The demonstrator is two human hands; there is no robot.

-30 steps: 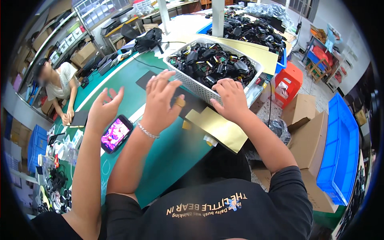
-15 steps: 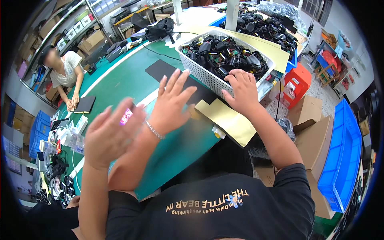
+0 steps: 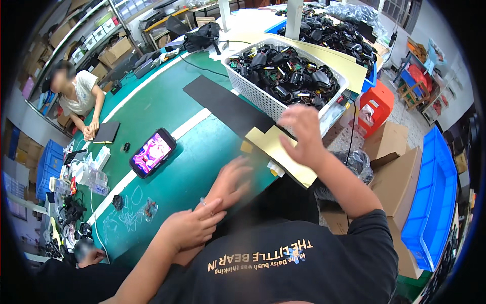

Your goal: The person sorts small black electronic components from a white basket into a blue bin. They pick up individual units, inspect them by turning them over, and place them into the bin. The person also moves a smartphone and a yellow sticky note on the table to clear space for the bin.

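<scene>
Both hands have dropped back from the basket since half a second ago. The left hand [image 3: 234, 178] was lifted with its fingers fanned and now sits low in the centre of the frame, over the green table [image 3: 167, 109]. It is blurred, with its fingers stretched out close together toward the upper right, and it holds nothing that can be seen. The right hand [image 3: 304, 134] has left the basket [image 3: 253, 92] rim. It now hovers right of centre over the upper end of the yellow sheet [image 3: 284, 154], fingers loosely spread and empty. Whether it touches the sheet cannot be told.

The sheet lies at the table's near edge, just below the basket and overlapping the end of a black strip [image 3: 223, 104]. The white basket, full of dark parts, stands at upper centre.

Another person's hand [image 3: 195, 228] has come down from the lower left and rests on the left forearm, fingers together. This has uncovered a lit phone [image 3: 153, 152] left of centre. A seated person [image 3: 76, 96] works at the upper left.
</scene>
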